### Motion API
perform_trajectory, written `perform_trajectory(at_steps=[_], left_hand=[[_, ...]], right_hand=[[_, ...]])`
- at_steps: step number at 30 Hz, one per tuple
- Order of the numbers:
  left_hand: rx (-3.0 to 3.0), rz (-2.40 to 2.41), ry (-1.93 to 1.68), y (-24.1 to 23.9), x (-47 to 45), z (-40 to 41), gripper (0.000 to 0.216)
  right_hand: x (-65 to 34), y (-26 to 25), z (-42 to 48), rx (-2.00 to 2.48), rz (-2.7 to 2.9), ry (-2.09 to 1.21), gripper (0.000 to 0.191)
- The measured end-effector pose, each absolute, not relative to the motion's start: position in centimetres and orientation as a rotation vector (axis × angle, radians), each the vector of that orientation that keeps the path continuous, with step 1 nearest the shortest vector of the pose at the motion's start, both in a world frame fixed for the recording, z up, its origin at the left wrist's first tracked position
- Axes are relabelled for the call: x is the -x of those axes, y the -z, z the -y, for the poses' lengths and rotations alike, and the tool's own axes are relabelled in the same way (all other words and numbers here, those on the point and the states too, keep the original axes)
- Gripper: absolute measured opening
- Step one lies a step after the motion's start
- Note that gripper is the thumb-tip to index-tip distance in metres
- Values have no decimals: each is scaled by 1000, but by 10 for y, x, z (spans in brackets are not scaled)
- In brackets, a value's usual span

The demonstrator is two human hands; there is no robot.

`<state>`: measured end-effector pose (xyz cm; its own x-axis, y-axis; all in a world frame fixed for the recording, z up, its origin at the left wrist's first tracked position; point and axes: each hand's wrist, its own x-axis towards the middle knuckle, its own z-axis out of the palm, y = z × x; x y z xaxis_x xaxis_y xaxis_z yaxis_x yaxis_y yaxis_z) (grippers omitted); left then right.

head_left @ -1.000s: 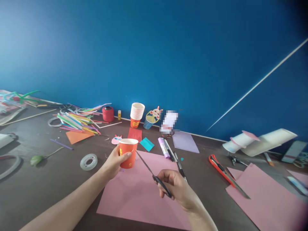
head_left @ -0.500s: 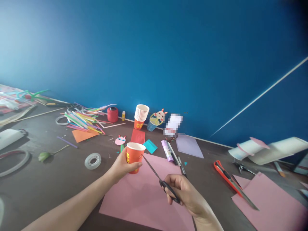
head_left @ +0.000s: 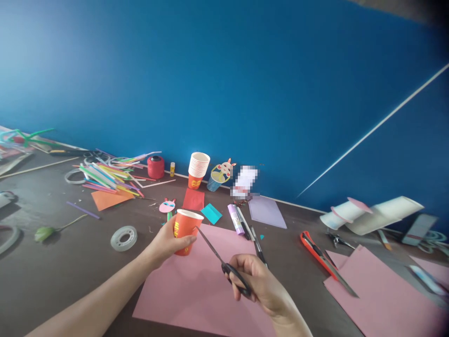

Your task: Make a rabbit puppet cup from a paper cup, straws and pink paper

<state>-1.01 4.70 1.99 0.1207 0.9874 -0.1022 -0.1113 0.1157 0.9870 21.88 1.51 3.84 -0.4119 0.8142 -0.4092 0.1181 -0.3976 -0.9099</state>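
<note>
An orange paper cup (head_left: 185,227) with a white rim and yellow lettering is gripped in my left hand (head_left: 170,242), thumb across its front. My right hand (head_left: 254,281) is wrapped round the black handles of a pair of scissors (head_left: 213,250). The blades look closed together, and their tip meets the right side of the cup below the rim; whether it pierces the wall I cannot tell. Beneath both hands lies a large pink sheet of paper (head_left: 196,299). Just behind the cup is a pink paper animal face (head_left: 167,206).
Stacked paper cups (head_left: 198,169) stand by the blue wall, beside a decorated cup (head_left: 214,181). Left are colourful straws (head_left: 108,175) and a tape roll (head_left: 124,238). A glue stick (head_left: 235,219) and pens lie behind my right hand. An orange utility knife (head_left: 319,255), blade out, overlaps pink paper (head_left: 382,285).
The whole scene has shifted left as the camera turned slightly right. The cup and scissors keep nearly the same position relative to each other.
</note>
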Motion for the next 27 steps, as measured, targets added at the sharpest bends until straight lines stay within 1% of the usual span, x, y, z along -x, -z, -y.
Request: perform_trajectory(at_steps=[4,9,16,21,25,27], left_hand=[[-1082,-1093,-1097,-18,11,-47,32],[-1131,-1148,-1071,-16,11,-48,37],[-1523,-1513,-1202,-19,15,-49,38],[-1366,-1216,-1127,-27,16,-47,34],[-1272,-1203,-1267,-25,13,-46,47],[-1261,-1243,-1330,-23,11,-46,52]], right_hand=[[-220,-35,-17,1276,1294,-1931,25],[-222,-34,-19,1288,1277,-1997,30],[-224,-30,-23,1173,1175,-2086,33],[-217,-19,-22,905,964,-2233,37],[-209,-11,-19,764,849,-2382,42],[-206,-10,-18,745,844,-2389,43]])
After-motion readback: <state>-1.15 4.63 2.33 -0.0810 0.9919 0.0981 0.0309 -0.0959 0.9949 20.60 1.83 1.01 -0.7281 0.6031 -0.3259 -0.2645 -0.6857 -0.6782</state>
